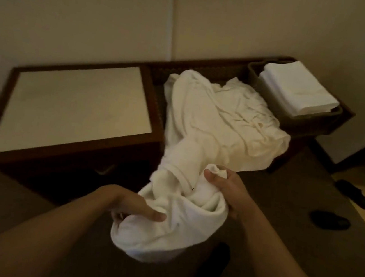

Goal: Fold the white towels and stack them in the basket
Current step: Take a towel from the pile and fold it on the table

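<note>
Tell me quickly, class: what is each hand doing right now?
Left hand: grips the bunched white towel from the left.
Right hand: grips the same towel at its upper right.

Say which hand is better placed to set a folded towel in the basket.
Right, probably. The basket sits far right on the bench, nearer the right hand. The left hand would have to cross over. Both now grip the crumpled towel.

Both forearms are bare right up to the bottom of the view, no sleeves, watch or bracelet showing. The left hand [133, 204] and right hand [228, 188] wear no gloves or rings.
</note>
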Motion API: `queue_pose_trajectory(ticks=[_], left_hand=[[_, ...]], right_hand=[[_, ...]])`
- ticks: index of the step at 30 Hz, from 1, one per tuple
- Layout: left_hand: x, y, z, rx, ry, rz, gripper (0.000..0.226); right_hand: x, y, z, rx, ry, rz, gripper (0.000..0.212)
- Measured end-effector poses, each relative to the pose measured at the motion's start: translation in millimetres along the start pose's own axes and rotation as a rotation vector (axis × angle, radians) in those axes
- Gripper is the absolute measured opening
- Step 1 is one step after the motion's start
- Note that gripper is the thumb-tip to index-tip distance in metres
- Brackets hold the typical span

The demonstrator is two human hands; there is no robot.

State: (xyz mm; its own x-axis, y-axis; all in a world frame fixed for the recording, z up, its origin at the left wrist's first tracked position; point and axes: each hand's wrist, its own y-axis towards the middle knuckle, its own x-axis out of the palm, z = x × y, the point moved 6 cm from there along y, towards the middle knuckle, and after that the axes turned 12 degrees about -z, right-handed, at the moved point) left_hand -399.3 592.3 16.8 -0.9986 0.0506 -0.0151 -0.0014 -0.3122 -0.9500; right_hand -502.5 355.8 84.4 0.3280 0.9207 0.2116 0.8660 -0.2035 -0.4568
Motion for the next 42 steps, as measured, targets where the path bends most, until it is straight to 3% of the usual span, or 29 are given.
queue_pose_trajectory(ticks=[2, 4, 6, 8, 9, 11, 13, 15, 17, 18, 19, 21, 22, 24, 26, 28, 30, 31, 33, 34, 35, 36, 38, 40, 42], left_hand=[[14, -35, -67, -0.109, -0.201, -0.199, 0.128], [24, -46, -101, -0.171, -0.234, -0.273, 0.135], [23, -48, -125, 0.037, -0.367, -0.078, 0.106], [23, -57, -126, 0.396, -0.485, 0.153, 0.050], [27, -66, -122, 0.558, -0.526, 0.179, 0.039], [30, -74, -127, 0.719, -0.550, 0.255, 0.039], [24, -72, -139, 0.733, -0.504, 0.403, 0.047], [21, -69, -159, 0.741, -0.543, 0.480, 0.085], [22, -62, -163, 0.799, -0.568, 0.435, 0.116], [20, -60, -165, 0.838, -0.558, 0.434, 0.111], [16, -60, -163, 0.874, -0.511, 0.466, 0.091], [9, -67, -161, 0.872, -0.423, 0.581, 0.035], [4, -72, -164, 0.866, -0.430, 0.658, 0.021], [-7, -86, -179, 0.773, -0.424, 0.880, 0.018], [-17, -112, -195, 0.659, -0.415, 1.134, 0.020], [-19, -138, -197, 0.692, -0.463, 1.277, 0.032], [-18, -162, -180, 0.791, -0.445, 1.268, 0.039], [-16, -173, -167, 0.844, -0.396, 1.220, 0.038], [-9, -191, -130, 0.946, -0.237, 1.040, 0.032], [-3, -198, -110, 0.981, -0.140, 0.933, 0.029], [2, -202, -95, 1.007, -0.064, 0.853, 0.025], [5, -205, -85, 1.027, -0.034, 0.835, 0.020], [3, -205, -83, 1.042, -0.147, 0.922, 0.022], [3, -195, -100, 1.071, -0.377, 0.999, 0.032], [10, -167, -117, 1.103, -0.500, 0.887, 0.036]], right_hand=[[69, -5, 12, -0.010, -0.007, -0.090, 0.033], [110, -11, 17, -0.026, 0.050, -0.178, 0.042], [155, -21, 17, -0.034, 0.069, -0.288, 0.034], [189, -29, 22, -0.020, 0.083, -0.382, 0.021], [202, -32, 27, -0.014, 0.107, -0.419, 0.017], [220, -37, 34, 0.015, 0.182, -0.441, 0.017], [228, -40, 39, 0.050, 0.258, -0.457, 0.025], [238, -45, 43, 0.095, 0.297, -0.455, 0.029], [247, -50, 42, 0.112, 0.279, -0.491, 0.036], [253, -50, 43, 0.113, 0.250, -0.515, 0.046], [257, -51, 43, 0.118, 0.250, -0.541, 0.051], [257, -52, 37, 0.084, 0.244, -0.511, 0.029], [251, -49, 35, 0.062, 0.237, -0.464, 0.017], [232, -44, 31, 0.047, 0.163, -0.345, 0.012], [205, -38, 37, 0.038, -0.074, -0.224, 0.011], [184, -36, 49, 0.072, -0.332, -0.120, 0.013], [178, -33, 60, 0.100, -0.574, -0.100, 0.029], [183, -32, 60, 0.095, -0.745, -0.117, 0.048], [208, -32, 50, 0.018, -0.925, -0.268, 0.095], [227, -33, 40, -0.040, -0.864, -0.382, 0.103], [246, -36, 27, -0.106, -0.792, -0.485, 0.096], [261, -38, 16, -0.171, -0.755, -0.554, 0.074], [280, -38, -5, -0.287, -0.866, -0.510, 0.022], [282, -37, -14, -0.370, -0.929, -0.377, 0.018], [278, -38, -11, -0.348, -0.864, -0.281, 0.018]])
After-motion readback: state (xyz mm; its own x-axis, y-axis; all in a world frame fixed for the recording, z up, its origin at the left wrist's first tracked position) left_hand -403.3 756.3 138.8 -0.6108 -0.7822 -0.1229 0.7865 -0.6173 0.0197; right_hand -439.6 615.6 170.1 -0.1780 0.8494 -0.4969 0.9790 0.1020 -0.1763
